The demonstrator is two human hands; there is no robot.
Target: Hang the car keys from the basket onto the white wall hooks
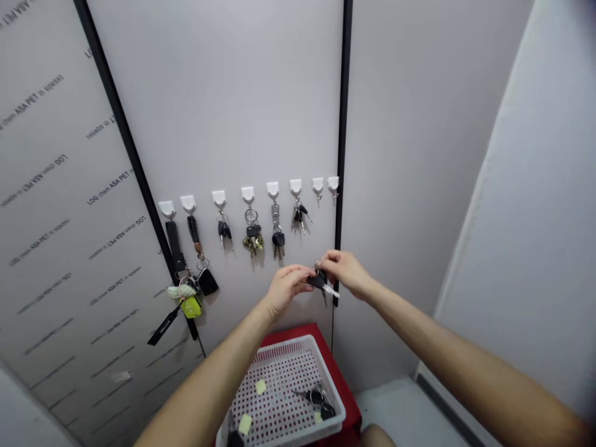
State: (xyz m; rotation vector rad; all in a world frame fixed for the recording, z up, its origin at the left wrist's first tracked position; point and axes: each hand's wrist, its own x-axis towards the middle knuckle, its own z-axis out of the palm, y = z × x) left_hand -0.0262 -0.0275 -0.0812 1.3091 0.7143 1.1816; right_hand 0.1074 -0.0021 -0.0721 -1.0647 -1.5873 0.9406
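Both hands meet at a bunch of keys (318, 280) with black heads, held in front of the wall below the two rightmost hooks. My left hand (289, 287) pinches a black key head between thumb and fingers. At the top of the bunch, the fingertips of my right hand (345, 270) close around its ring, which is mostly hidden. Metal blades hang down between the hands. Above them, a bare white hook (318, 185) and a second bare hook (333, 184) are stuck to the panel. Nearby, another bunch of black-headed keys (299, 216) hangs from its hook.
More keys hang leftward along the row, including a brass-coloured bunch (254, 239) and a strap with a yellow-green tag (191, 306). Below, a white perforated basket (311, 347) holds loose black keys (316, 397) and yellow paper pieces (261, 387). It stands on a red surface (333, 366).
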